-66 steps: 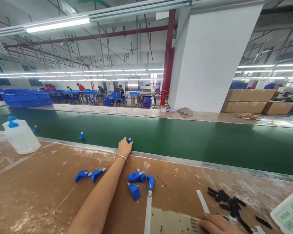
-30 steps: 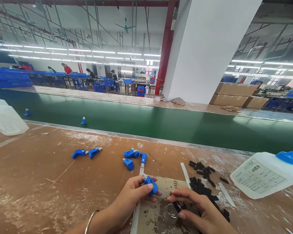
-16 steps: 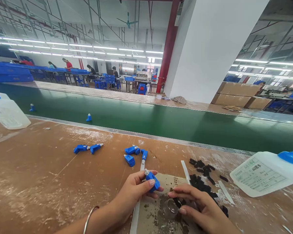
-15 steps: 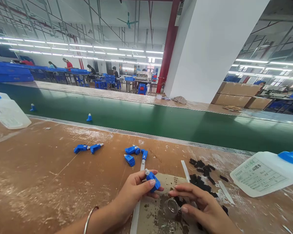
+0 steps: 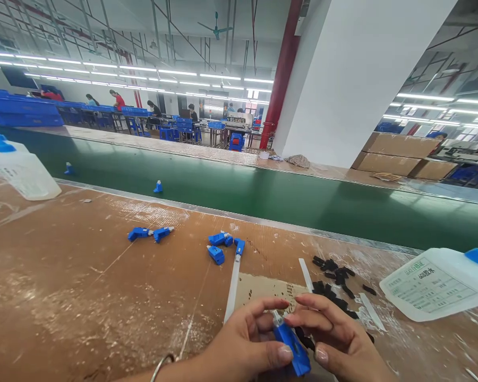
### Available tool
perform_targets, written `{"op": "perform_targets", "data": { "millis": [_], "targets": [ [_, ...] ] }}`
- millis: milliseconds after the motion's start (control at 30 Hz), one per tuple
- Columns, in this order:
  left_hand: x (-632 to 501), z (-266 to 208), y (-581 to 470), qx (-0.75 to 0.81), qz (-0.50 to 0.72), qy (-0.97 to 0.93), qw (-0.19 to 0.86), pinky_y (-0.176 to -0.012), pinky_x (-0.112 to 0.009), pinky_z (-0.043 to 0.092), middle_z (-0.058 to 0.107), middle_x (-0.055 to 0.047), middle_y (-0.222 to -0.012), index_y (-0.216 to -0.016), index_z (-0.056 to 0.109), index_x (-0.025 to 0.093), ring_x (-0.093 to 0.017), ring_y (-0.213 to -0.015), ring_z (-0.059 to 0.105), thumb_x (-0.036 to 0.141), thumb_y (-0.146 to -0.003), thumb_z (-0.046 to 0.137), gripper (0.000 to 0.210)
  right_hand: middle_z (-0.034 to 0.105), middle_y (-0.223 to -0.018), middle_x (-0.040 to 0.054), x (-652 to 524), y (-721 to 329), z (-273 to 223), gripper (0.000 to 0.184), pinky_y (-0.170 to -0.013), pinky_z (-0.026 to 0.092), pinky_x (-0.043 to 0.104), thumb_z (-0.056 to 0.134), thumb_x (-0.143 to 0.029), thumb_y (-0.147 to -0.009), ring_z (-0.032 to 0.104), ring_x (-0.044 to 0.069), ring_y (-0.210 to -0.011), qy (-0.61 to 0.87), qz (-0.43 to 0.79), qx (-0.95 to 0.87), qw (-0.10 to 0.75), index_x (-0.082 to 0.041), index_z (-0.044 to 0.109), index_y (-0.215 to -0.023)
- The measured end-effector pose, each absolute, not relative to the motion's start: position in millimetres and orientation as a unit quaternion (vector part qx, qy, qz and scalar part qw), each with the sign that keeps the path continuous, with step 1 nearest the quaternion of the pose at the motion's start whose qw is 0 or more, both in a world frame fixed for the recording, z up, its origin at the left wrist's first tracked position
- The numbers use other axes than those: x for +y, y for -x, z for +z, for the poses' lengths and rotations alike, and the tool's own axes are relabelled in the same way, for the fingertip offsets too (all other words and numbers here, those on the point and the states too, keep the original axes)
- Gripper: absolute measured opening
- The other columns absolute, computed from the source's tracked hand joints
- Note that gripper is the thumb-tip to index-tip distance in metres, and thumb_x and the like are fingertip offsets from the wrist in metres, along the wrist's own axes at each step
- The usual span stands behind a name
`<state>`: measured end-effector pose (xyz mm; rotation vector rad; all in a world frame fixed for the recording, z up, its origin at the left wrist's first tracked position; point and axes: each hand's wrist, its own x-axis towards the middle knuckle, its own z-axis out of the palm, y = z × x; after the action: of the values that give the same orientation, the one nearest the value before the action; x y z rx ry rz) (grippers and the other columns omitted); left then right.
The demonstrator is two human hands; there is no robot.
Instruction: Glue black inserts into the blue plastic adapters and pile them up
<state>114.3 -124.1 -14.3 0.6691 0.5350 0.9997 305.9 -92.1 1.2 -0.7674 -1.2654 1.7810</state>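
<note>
Left grip [image 5: 245, 342] moved blue piece [image 5: 292, 347] rightward.

A brown table [image 5: 83, 276] is carrying two blue parts [image 5: 139, 233], a cluster of more blue parts [image 5: 216, 255], a beige sheet [image 5: 257, 287], loose black pieces [image 5: 334, 298], white strips [image 5: 372, 312], a left-hand bottle [image 5: 27, 178] and a right-hand bottle [image 5: 430, 289].

White pillar [image 5: 354, 79], red pipe [image 5: 281, 79] just left of it. Cardboard boxes [image 5: 400, 146] stacked on its right; crumpled cloth [image 5: 298, 161] near its foot. Ceiling fan [image 5: 216, 32] overhead, lit tubes [image 5: 137, 68] in rows. Far left, blue crates [image 5: 26, 114]; beyond, a person in red [image 5: 119, 101].
</note>
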Motion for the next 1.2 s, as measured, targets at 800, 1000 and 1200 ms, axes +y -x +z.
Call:
{"op": "perform_targets", "data": {
  "millis": [800,1000,1200],
  "targets": [
    [-119.0,3.9,-111.2,0.283,0.472,-0.202,0.81,-0.051,-0.022,0.035,0.067,-0.005,-0.078,-0.112,0.058,0.011,-0.012,-0.061,0.059,0.041,-0.068,0.081,0.057,0.078,-0.101,0.0064,-77.8,-317.8,11.9,0.032,-0.078,0.056,0.029,0.082,-0.05,-0.072,0.066,0.02,-0.086,0.396,0.567,-0.527,0.495,-0.03,0.077,-0.097],
    [-111.8,4.0,-108.4,0.341,0.475,-0.22,0.78,-0.047,-0.022,0.024,0.057,0.002,-0.064,-0.104,0.058,0.014,-0.008,-0.053,0.047,0.056,-0.061,0.083,0.065,0.077,-0.096,0.0058,-48.4,-336.5,23.9,0.038,-0.077,0.054,0.032,0.081,-0.055,-0.068,0.066,0.023,-0.089,0.477,0.485,-0.507,0.529,-0.025,0.074,-0.091],
    [-95.9,14.9,-89.4,0.434,0.493,-0.282,0.699,-0.045,-0.021,0.017,0.054,0.005,-0.057,-0.101,0.06,0.013,-0.006,-0.047,0.039,0.055,-0.054,0.086,0.068,0.075,-0.088,0.0041,-41.0,-349.1,25.1,0.016,-0.074,0.055,0.034,0.059,-0.029,-0.086,0.069,0.023,-0.081,0.479,0.257,-0.82,0.18,-0.023,0.072,-0.092]
  ]
}}
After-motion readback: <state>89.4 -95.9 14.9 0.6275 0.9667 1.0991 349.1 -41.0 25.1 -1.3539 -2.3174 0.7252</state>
